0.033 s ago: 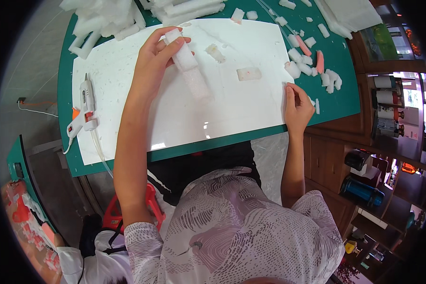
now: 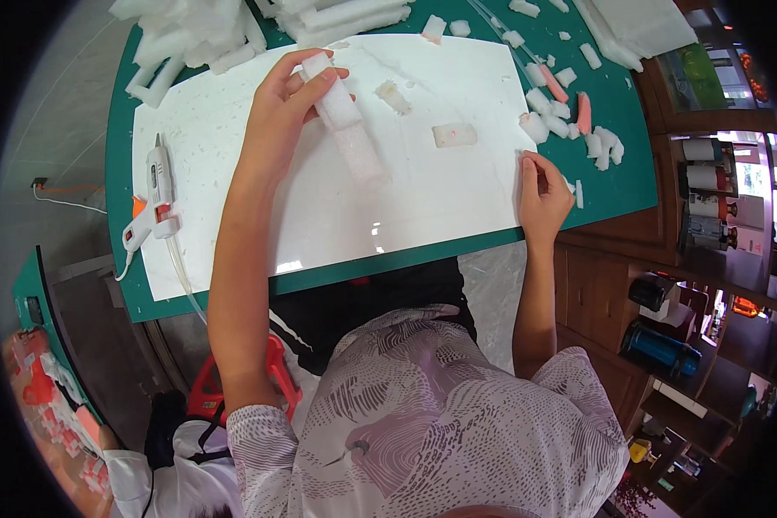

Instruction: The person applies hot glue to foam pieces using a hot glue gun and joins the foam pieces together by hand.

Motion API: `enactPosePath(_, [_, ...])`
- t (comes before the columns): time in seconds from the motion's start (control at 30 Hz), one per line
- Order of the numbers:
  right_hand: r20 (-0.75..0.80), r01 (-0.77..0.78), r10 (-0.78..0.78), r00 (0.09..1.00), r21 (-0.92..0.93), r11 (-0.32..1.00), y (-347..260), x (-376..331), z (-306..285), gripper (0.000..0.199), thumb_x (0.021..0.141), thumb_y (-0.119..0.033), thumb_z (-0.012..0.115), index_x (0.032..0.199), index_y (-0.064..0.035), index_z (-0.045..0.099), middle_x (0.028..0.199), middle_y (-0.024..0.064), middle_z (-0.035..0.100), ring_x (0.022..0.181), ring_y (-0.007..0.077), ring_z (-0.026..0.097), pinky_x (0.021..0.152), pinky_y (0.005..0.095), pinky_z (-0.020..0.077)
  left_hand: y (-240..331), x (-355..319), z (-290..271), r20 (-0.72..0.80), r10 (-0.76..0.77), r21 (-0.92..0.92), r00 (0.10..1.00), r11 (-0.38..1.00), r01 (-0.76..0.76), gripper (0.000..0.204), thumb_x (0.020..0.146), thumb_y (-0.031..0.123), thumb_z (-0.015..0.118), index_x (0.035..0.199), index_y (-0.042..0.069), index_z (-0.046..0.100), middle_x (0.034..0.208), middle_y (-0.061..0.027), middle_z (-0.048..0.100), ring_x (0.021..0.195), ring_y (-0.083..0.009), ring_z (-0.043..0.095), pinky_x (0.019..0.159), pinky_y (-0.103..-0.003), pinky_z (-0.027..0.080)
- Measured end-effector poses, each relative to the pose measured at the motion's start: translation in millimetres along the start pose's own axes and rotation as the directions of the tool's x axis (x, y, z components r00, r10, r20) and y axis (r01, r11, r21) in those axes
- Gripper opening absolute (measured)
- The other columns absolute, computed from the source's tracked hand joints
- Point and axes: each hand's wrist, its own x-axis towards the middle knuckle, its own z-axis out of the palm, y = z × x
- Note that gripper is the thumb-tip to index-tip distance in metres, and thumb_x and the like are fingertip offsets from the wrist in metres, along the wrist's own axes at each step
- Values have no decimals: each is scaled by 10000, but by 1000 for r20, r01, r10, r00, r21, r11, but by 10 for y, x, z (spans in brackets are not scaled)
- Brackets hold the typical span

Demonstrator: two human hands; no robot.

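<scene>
Matt, grainy white on the foam block (image 2: pixel 334 97), and what a contrast below: a glossy, smooth board (image 2: pixel 457 194) throwing back bright glints! The green worktop (image 2: pixel 617 181) stays flat and dull. Smooth plastic on the glue gun (image 2: pixel 159 177), shiny red plastic on the stool (image 2: pixel 278 367), soft printed cloth on the shirt (image 2: pixel 423 388), brown wood-look cabinets (image 2: pixel 600 289).

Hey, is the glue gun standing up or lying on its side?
Lying on its side: the glue gun shows in profile on the white board, its handle out to the left.
</scene>
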Motion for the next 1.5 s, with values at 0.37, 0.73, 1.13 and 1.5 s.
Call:
enactPosePath(0.37, [9, -5, 5, 1000, 2, 1000, -29, -5, -1, 135, 896, -86, 668, 991, -16, 733, 918, 134, 734, 794, 225, 702, 737, 308, 540, 20, -15, 25, -16, -30, 28, 999, 999, 30, 418, 951, 243, 657, 1318, 68, 559, 1134, -164, 720, 1036, -211, 678, 979, -375, 489])
enactPosePath(0.73, [-10, 9, -9, 1000, 13, 1000, -13, -5, 21, 138, 900, -73, 672, 1010, -13, 729, 908, 134, 737, 769, 206, 705, 717, 294, 542, 9, -11, 27, -23, -15, 75, 1000, 997, 17, 411, 956, 236, 651, 1319, 68, 557, 1128, -154, 724, 1029, -205, 680, 971, -363, 491])
enactPosePath(1.13, [19, -16, 15, 1000, 57, 998, -34, -8, 16, 102, 917, -56, 656, 987, -3, 709, 904, 127, 731, 802, 200, 703, 743, 297, 538, 18, -12, 27, -11, -30, 31, 999, 999, 30, 414, 952, 227, 660, 1322, 68, 558, 1105, -153, 726, 1019, -211, 687, 952, -368, 504])
enactPosePath(1.5, [68, 0, 0, 998, 8, 1000, -10, -9, 19, 103, 943, -54, 646, 1018, 7, 681, 951, 81, 756, 839, 103, 681, 752, 249, 535, 19, -17, 26, -13, -12, 69, 1000, 997, 13, 415, 966, 217, 625, 1318, 20, 529, 1161, -195, 694, 1002, -271, 702, 951, -342, 515])
